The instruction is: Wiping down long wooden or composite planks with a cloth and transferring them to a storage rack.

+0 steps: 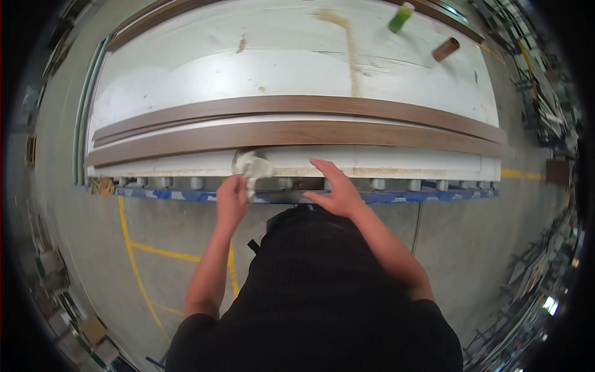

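My left hand (232, 197) is closed on a crumpled white cloth (255, 166), held over the table's near edge. Its upper part reaches to the front side of the nearer brown wood-grain strip (297, 134). My right hand (338, 191) is open and holds nothing, its thumb and fingers spread over the same edge, right of the cloth. Just behind the nearer strip lies a second brown strip (297, 105), nearly parallel to it. Both rest along the white tabletop (217, 74), which has brown stains and scratches.
A green bottle with a pale cap (401, 18) and a brown cylinder (445, 49) are at the table's far right. More brown strips (155, 22) line the far edge. A blue rail (434, 196) with rollers runs along the front. Yellow lines (164, 250) mark the grey floor.
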`<state>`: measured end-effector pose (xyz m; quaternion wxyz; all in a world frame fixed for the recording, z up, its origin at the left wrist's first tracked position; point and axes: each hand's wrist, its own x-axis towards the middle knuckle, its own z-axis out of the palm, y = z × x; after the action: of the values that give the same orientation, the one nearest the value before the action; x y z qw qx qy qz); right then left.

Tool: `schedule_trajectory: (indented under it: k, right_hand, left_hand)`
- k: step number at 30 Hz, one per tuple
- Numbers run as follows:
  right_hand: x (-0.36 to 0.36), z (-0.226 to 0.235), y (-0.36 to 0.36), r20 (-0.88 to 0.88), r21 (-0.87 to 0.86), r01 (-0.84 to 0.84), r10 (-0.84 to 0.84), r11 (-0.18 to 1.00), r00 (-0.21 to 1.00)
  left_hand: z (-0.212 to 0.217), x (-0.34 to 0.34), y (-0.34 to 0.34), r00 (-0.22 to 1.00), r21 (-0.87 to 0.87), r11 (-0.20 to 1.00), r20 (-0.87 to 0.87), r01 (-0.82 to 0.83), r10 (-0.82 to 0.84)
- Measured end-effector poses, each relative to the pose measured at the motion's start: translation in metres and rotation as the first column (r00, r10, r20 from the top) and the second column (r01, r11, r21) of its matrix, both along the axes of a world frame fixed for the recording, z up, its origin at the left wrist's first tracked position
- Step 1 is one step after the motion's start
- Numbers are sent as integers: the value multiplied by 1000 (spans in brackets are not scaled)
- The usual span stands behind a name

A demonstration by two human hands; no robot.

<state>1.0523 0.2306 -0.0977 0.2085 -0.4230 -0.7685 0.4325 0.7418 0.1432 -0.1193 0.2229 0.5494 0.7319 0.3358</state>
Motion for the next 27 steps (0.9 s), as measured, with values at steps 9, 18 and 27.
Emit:
schedule_trajectory:
  k: [9,18,27]
  right_hand:
    - [-23,-54,128,595,454,-293,-42,842,803]
    - [-19,-65,154,656,282,-332,72,900,751]
    - [94,8,195,15,-96,-207,209,974,978]
  left_hand:
    - [27,-5,2,998,-77,996,-38,37,-40]
    - [185,23,-37,923,59,957,284,-285,258]
    - [154,117,93,509,-79,994,860,69,33]
